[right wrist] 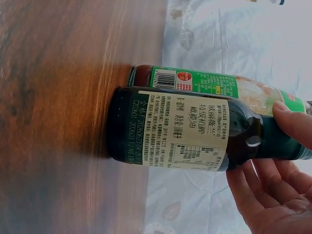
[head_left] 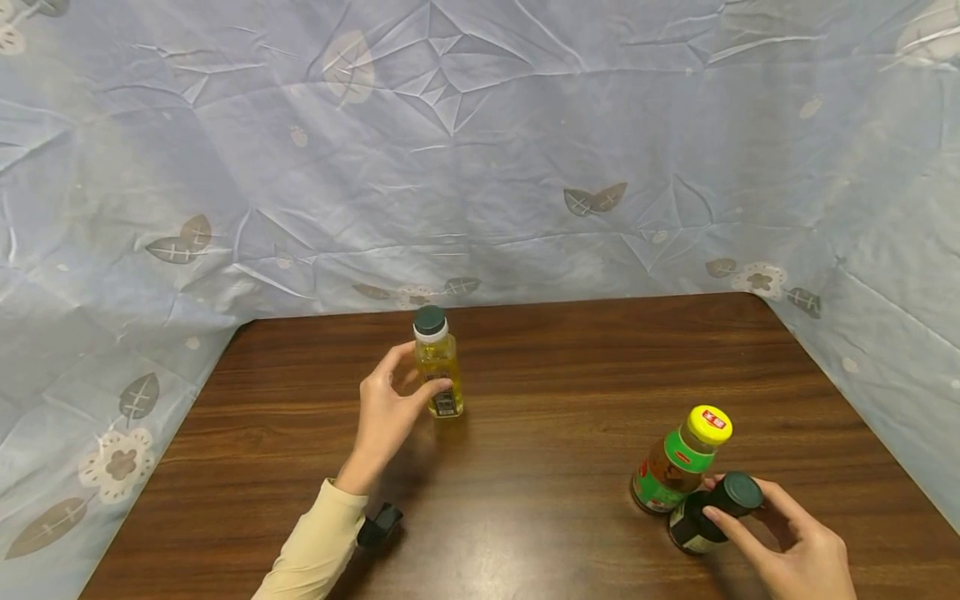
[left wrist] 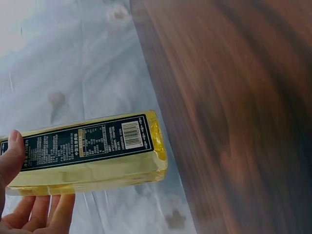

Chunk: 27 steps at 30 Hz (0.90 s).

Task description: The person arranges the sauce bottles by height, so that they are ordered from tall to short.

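Observation:
My left hand [head_left: 390, 408] holds a clear bottle of yellow oil [head_left: 438, 367] with a dark green cap, thumb on one side and fingers round the other. In the left wrist view, the bottle's black label with a barcode faces the camera; whether its base touches the table I cannot tell. On the right, my right hand [head_left: 802, 537] pinches a small dark olive oil bottle [right wrist: 185, 131] near its neck and green cap. Right beside that one stands a brown sauce bottle [head_left: 671, 467] with a yellow cap and green labels. The dark bottle partly hides it in the right wrist view.
All the bottles are over a dark brown wooden table [head_left: 525, 467]. A pale grey-blue cloth [head_left: 480, 167] with leaf and flower prints hangs behind the table and along both sides. A black strap-like piece [head_left: 380, 525] shows by the left sleeve.

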Available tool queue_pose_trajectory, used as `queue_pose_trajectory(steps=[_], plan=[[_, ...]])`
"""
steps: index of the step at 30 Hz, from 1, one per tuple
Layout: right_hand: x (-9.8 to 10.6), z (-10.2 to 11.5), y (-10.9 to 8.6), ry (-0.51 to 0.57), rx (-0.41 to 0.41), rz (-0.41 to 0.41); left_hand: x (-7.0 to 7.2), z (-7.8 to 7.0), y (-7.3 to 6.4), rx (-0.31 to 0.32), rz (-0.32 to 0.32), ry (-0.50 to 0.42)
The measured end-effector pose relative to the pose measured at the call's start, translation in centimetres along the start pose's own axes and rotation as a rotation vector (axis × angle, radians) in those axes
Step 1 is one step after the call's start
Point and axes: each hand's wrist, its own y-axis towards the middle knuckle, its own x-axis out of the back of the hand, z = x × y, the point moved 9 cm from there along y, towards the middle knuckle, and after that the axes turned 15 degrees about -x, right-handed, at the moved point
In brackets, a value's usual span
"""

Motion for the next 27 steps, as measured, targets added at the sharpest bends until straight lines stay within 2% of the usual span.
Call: queue_pose_trajectory(steps=[8, 17, 23, 27], plan=[[-0.1, 0.1, 0.0, 0.002, -0.015, 0.012, 2.6, -1.5, 1.8, -0.030, 0.007, 0.070], [-0.2, -0.1, 0.0, -0.012, -0.026, 0.001, 3.7, 1.6, 2.2, -0.025, 0.036, 0.037], [-0.2, -0.4, 0.0, -0.026, -0.054, -0.006, 3.8, 2.6, 2.2, -0.006, 0.057, 0.042], [-0.2, -0.3, 0.0, -0.020, -0.037, -0.003, 3.8, 3.2, 2.1, 0.007, 0.064, 0.057]])
